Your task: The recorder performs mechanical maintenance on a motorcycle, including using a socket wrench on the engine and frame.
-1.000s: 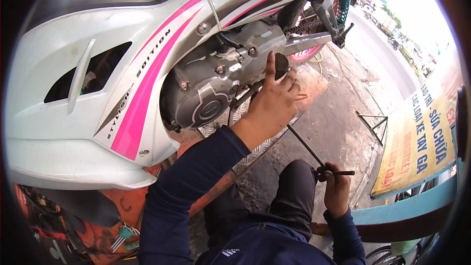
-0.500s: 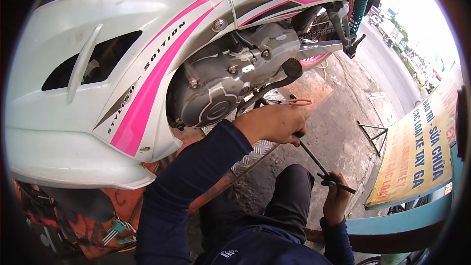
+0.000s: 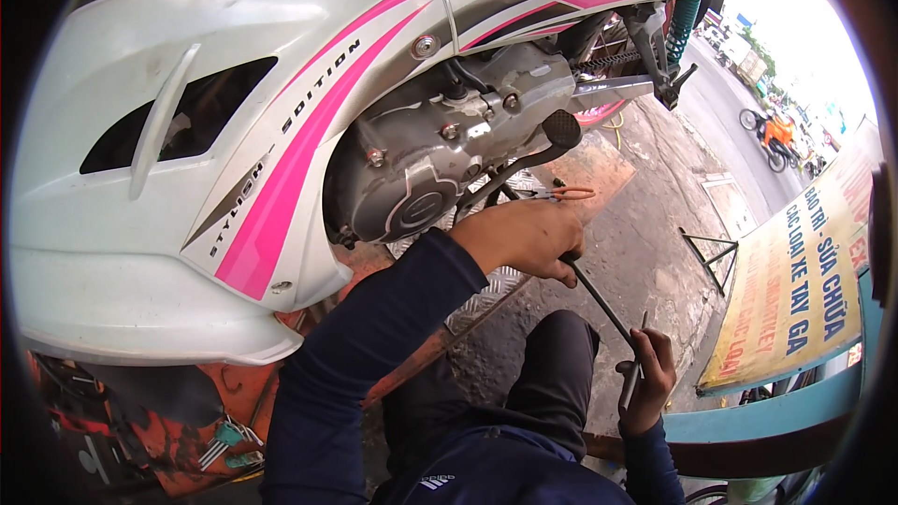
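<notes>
Above my knees, my left hand (image 3: 533,238) is closed around one end of a T-handle wrench (image 3: 601,300), whose socket end is hidden behind my fingers. The long dark shaft slants down to the right. There my right hand (image 3: 652,376) grips the crossbar, which now stands nearly upright. Just beyond my left hand are the motorbike's grey engine cover (image 3: 412,168) and a black foot pedal (image 3: 559,131). A pair of pliers with orange handles (image 3: 571,193) lies beside my left wrist.
The white and pink motorbike body (image 3: 122,224) fills the left. An orange lift platform (image 3: 412,365) with a metal tread plate lies beneath it. Several green-handled keys or tools (image 3: 229,440) rest at lower left. A yellow sign board (image 3: 786,290) stands at right, with a street beyond.
My right hand has turned the wrench's crossbar from slanting sideways to nearly upright, its fingers now raised. My left hand has barely moved. An orange motorbike has appeared on the street.
</notes>
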Tool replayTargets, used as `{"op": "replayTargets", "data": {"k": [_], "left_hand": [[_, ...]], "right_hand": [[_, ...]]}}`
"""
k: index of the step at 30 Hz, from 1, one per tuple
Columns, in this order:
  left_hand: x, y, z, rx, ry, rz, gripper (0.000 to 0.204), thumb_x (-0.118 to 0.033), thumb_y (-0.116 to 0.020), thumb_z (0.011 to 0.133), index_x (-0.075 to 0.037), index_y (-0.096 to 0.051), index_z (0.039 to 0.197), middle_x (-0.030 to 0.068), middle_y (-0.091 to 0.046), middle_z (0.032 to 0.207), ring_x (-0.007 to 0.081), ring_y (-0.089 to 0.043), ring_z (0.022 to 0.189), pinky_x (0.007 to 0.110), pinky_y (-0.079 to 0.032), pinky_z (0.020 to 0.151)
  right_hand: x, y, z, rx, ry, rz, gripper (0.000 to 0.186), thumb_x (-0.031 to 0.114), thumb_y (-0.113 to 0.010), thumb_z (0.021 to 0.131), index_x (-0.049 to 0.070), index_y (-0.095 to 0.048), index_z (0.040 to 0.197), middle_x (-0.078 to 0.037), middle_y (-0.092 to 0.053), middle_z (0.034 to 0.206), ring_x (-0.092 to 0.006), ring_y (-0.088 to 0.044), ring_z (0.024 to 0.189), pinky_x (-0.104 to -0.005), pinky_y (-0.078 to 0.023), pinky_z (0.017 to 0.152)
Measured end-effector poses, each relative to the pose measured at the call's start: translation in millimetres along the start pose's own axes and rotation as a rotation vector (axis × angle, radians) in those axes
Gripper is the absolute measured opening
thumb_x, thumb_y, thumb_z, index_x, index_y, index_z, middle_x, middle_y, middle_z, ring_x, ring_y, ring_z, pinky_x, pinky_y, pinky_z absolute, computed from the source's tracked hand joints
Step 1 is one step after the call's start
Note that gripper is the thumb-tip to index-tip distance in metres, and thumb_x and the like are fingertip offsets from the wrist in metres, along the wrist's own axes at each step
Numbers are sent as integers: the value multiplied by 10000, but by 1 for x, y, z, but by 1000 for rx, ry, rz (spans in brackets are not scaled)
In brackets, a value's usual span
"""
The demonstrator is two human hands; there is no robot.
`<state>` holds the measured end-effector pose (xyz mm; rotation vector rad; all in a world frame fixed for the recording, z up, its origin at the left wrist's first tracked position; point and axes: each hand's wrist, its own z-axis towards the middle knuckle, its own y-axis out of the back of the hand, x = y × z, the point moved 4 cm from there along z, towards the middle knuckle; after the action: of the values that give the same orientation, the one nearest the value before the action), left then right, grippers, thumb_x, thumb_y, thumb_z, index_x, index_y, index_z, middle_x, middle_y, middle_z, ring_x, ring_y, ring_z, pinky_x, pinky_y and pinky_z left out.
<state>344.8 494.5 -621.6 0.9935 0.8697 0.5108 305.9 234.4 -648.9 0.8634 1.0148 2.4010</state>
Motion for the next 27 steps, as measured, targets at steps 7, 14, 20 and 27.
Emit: {"op": "replayTargets", "data": {"k": [7,14,20,27], "left_hand": [[-3,5,4,83,92,9,471,-498,-677,767,-29,-666,815,162,-623,723,342,-626,758,435,-481,706],[4,-1,2,124,136,9,508,-535,-659,762,-29,-659,796,165,-620,717,345,-624,755,436,-479,695],[-2,0,3,89,83,-11,491,-512,-653,783,-21,-646,752,157,-610,685,338,-624,739,439,-473,680],[-2,12,3,9,21,113,566,-559,-698,710,3,-635,721,160,-609,663,339,-622,709,428,-480,662]], "right_hand": [[-19,-8,-11,-102,-354,628,240,187,-600,904,-34,-613,996,-113,-579,800,-226,-615,752,-302,-508,648],[-4,5,-1,14,-746,858,356,286,-479,985,-54,-565,1044,-82,-589,736,-166,-579,643,-286,-486,635],[30,29,21,107,585,-772,369,112,-622,774,28,-567,1129,-147,-535,1169,-335,-500,1139,-606,-280,1038],[-16,-3,47,-42,-335,526,392,421,-614,865,70,-545,708,-17,-483,605,-189,-504,566,-334,-402,584]]}}
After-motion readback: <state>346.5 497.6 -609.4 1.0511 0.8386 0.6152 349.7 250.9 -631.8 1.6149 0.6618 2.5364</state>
